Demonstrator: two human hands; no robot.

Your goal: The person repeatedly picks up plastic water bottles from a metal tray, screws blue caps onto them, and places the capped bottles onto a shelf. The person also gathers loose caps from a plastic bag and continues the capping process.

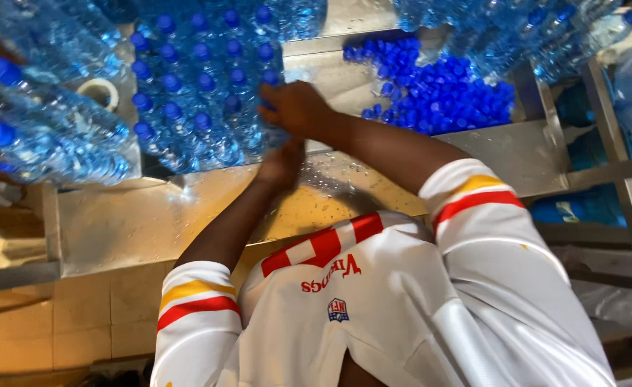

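In the head view, the person is leaning over a wet metal tabletop [187, 215], and both arms are reaching out across it toward a tight block of clear plastic water bottles [201, 93] with blue caps. The bottles are standing upright in rows toward the far left part of the tabletop, caps facing the camera, and each one is looking full of clear water.

The right hand [298, 107] is resting on the near right corner of the bottle block, fingers curled over the tops of the outermost bottles; whether it is actually gripping one bottle or only pressing against several, I cannot tell. The left hand [281, 163] is sitting just below it, at the near edge of the block, pressed against the side of the bottles; its fingers are hidden behind the wrist and the right forearm, so its grip cannot be made out.

To the right of the hands, in a recessed metal tray [502, 150] at the far right side of the tabletop, a loose heap of blue bottle caps [438, 89] is lying, well apart from the bottle block. More capped bottles [44, 122] are lying on their sides at the far left edge, stacked on each other, and another mass of bottles [516, 29] is showing along the far right edge above the caps. A roll of tape [99, 92] is sitting between the lying bottles and the standing block. Water drops are glistening on the bare metal near the near edge.
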